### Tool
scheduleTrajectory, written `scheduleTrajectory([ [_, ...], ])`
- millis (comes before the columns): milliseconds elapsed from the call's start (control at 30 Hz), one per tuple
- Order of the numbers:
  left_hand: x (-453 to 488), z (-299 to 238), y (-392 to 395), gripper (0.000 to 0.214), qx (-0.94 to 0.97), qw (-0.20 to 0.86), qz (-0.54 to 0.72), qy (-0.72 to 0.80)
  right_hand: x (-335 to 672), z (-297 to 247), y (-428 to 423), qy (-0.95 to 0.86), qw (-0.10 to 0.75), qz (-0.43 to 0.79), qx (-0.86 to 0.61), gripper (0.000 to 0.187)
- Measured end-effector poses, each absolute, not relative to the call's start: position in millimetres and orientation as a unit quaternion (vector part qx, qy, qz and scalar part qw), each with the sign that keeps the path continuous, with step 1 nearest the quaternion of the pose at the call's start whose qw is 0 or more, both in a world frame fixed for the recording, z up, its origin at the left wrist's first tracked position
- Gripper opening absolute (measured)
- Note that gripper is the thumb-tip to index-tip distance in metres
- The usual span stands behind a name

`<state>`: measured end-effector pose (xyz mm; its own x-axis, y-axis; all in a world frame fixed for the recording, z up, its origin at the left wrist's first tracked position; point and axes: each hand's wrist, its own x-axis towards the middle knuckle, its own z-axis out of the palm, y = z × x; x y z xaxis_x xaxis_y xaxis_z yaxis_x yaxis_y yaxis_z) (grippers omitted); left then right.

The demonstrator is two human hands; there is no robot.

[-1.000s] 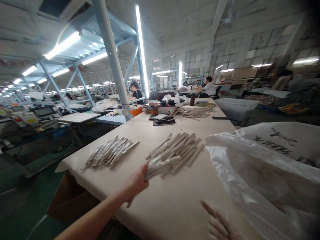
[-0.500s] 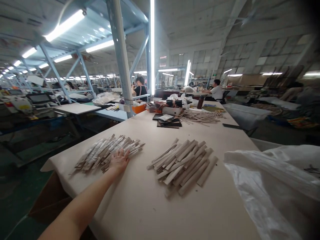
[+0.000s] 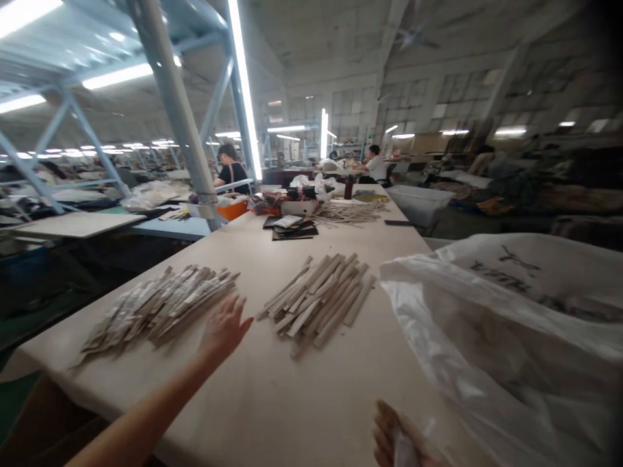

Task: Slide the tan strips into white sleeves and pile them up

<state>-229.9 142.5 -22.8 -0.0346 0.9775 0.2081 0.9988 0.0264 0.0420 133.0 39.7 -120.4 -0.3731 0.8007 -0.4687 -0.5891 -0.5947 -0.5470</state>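
My left hand (image 3: 225, 329) is over the table with its fingers apart and nothing in them. It sits just right of a pile of flat grey-brown strips (image 3: 165, 301), some with a shiny, clear-looking covering. Right of that hand lies a second pile of plain grey-brown strips (image 3: 318, 295), stacked slantwise. Low in the view, near the front of the table, my right hand (image 3: 395, 436) is closed around something pale and whitish, too blurred to name. A large white plastic bag (image 3: 413, 295) with dark print stands open-mouthed to the right of it.
The pale-covered table (image 3: 272, 402) runs away from me. Farther back are dark flat pieces (image 3: 292, 228), thin loose strips (image 3: 353, 213) and an orange bin (image 3: 232, 209). A translucent tub (image 3: 421, 202) stands beyond the right edge. Two people sit working in the distance.
My left hand has come off the left pile and moved nearer me. My right hand has entered at the bottom, closed. The view has turned right, showing more of the white bag.
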Motion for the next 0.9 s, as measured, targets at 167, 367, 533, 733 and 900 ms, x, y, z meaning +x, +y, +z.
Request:
scheduleTrajectory([
  [167, -77.7, -38.0, 70.6, 0.034, -0.792, -0.322, -0.146, -0.497, 109.0, -78.9, 34.6, -0.13, 0.507, 0.792, -0.313, 0.03],
  [367, 1.2, -59.6, 48.8, 0.02, -0.653, -0.546, -0.194, -0.488, 117.5, -70.9, 23.6, -0.198, 0.549, 0.766, -0.271, 0.03],
  [533, -1.6, -51.1, 54.1, 0.024, -0.63, -0.548, -0.204, -0.511, 135.7, -86.7, 13.2, -0.108, 0.549, 0.788, -0.257, 0.031],
  [733, 0.1, -36.4, 65.2, 0.025, -0.634, -0.49, -0.247, -0.544, 143.6, -84.9, 7.7, -0.123, 0.523, 0.771, -0.343, 0.034],
  [900, 12.3, -36.0, 60.3, 0.016, -0.695, -0.413, -0.228, -0.542, 133.6, -76.4, 2.6, -0.213, 0.5, 0.755, -0.368, 0.029],
])
